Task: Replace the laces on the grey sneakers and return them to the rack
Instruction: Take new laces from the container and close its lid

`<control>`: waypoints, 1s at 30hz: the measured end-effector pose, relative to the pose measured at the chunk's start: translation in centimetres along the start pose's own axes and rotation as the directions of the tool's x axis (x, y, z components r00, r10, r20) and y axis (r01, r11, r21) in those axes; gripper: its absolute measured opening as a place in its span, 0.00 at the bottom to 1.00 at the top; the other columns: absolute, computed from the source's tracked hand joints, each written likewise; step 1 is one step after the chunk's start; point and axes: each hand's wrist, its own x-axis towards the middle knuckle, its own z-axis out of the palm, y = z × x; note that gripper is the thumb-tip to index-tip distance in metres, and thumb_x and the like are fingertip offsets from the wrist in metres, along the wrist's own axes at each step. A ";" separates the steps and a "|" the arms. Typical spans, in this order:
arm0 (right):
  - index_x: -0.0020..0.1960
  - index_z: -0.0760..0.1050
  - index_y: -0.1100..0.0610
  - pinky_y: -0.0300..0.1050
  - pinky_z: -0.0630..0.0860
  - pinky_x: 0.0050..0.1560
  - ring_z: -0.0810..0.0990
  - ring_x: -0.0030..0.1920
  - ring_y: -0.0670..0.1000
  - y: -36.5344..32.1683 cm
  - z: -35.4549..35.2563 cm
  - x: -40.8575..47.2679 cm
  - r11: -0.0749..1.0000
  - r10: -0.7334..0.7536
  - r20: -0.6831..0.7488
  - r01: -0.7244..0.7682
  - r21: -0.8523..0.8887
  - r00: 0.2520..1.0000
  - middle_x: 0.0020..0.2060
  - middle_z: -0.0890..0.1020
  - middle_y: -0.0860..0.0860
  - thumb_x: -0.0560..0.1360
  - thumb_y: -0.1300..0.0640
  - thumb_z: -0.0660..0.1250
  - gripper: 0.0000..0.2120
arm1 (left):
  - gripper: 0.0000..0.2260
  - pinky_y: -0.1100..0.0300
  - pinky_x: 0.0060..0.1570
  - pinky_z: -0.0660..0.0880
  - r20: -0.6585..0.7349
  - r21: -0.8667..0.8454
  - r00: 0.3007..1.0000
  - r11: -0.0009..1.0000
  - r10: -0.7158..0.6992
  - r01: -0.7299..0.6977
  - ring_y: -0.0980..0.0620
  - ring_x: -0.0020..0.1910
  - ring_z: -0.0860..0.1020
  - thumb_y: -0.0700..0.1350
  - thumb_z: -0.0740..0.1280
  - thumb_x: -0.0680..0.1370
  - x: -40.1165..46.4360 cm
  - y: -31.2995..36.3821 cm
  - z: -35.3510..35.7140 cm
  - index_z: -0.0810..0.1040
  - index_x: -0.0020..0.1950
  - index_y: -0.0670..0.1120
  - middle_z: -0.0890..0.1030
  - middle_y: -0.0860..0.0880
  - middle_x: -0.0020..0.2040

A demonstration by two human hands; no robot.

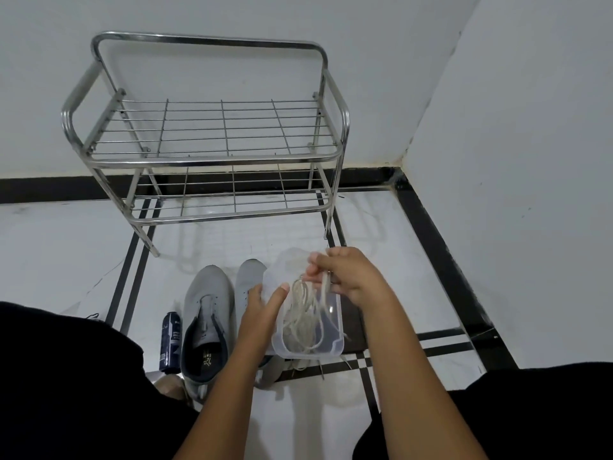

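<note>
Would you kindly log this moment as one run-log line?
right hand: pinches laces above clear container | left hand: touches container side | grey sneakers: unlaced, floor | rack: no shoes

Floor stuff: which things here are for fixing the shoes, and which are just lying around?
For the job:
- grey sneakers, no laces in
- pale laces, pinched by the right hand
- clear plastic tub the laces sit in, steadied by the left hand
- metal rack, where the shoes go back

Just lying about:
- dark blue can beside the left sneaker
</note>
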 end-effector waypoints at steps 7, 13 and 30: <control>0.46 0.73 0.61 0.43 0.75 0.38 0.76 0.35 0.52 3.5 1.7 2.6 0.830 0.250 -0.127 -0.280 -0.483 0.960 0.39 0.77 0.57 0.78 0.60 0.60 0.05 | 0.45 0.41 0.63 0.72 -0.036 -0.221 0.991 0.968 -0.129 0.118 0.42 0.67 0.72 0.72 0.70 0.63 1.9 -2.4 -0.3 0.66 0.72 0.48 0.71 0.44 0.70; 0.47 0.76 0.63 0.40 0.80 0.35 0.82 0.33 0.50 2.1 -3.4 4.7 0.977 0.152 -0.316 -0.190 -0.094 0.937 0.37 0.83 0.58 0.77 0.63 0.66 0.03 | 0.38 0.36 0.62 0.71 -0.118 -0.332 0.968 0.927 -0.222 0.172 0.41 0.60 0.78 0.69 0.70 0.65 4.2 -4.8 -0.8 0.75 0.65 0.46 0.79 0.43 0.61; 0.54 0.76 0.65 0.48 0.75 0.46 0.78 0.50 0.61 24.1 -8.2 9.1 0.724 0.137 -0.710 -0.559 -0.404 0.691 0.54 0.77 0.61 0.78 0.54 0.66 0.13 | 0.24 0.44 0.64 0.72 -0.121 -0.725 0.910 0.662 -0.396 0.191 0.44 0.62 0.77 0.63 0.58 0.76 4.3 -4.5 -0.9 0.74 0.67 0.53 0.79 0.48 0.63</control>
